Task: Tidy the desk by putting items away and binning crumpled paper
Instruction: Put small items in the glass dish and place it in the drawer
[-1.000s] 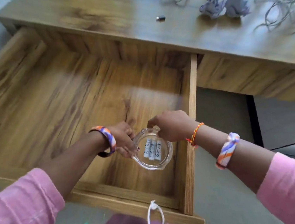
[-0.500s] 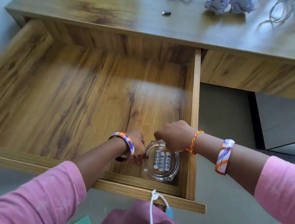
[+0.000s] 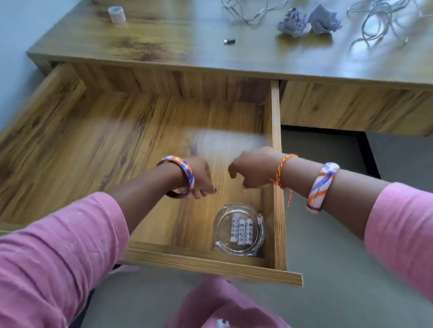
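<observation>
Both hands, left (image 3: 200, 177) and right (image 3: 254, 171), hang loosely curled, holding nothing; dish (image 3: 239, 232) (batteries inside) sits in drawer (image 3: 276, 157); crumpled paper (image 3: 308, 21) and cables (image 3: 253, 1) remain on worktop (image 3: 181, 33).

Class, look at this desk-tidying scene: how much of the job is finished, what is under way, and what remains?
Done: the glass dish holding three batteries sits in the open drawer's front right corner. In hand: nothing; the left hand and right hand hover above it, fingers loosely curled. Left: two crumpled papers, two loose cables, a tape roll and a small dark piece lie on the desk top.
</observation>
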### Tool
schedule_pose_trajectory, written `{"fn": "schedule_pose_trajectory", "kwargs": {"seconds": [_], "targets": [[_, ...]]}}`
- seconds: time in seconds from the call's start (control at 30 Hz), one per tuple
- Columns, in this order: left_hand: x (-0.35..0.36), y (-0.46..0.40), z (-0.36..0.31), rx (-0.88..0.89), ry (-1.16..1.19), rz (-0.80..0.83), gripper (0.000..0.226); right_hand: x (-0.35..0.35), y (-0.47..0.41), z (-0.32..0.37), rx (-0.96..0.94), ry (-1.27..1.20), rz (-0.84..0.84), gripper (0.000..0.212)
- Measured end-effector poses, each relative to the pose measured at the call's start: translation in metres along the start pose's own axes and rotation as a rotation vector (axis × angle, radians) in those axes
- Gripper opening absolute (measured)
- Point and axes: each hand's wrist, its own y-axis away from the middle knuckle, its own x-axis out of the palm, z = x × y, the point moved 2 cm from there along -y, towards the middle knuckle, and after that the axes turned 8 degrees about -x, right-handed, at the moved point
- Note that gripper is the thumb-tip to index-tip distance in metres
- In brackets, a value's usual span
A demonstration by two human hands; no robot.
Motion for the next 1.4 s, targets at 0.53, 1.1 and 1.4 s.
{"fn": "schedule_pose_trajectory", "kwargs": {"seconds": [0.53, 1.1, 1.4], "targets": [[-0.182, -0.022, -0.049, 0.369, 0.148, -0.351, 0.018, -0.124, -0.053, -0.098, 0.226, -0.415, -0.376, 0.033], [-0.400, -0.216, 0.070, 0.124, 0.005, -0.936, 0.054, -0.136, -0.247, -0.176, 0.653, -0.364, -0.906, 0.032], [-0.431, -0.238, 0.078, 0.158, 0.074, -0.942, 0.016, -0.138, -0.245, -0.168, 0.593, -0.567, -1.274, 0.023]]}}
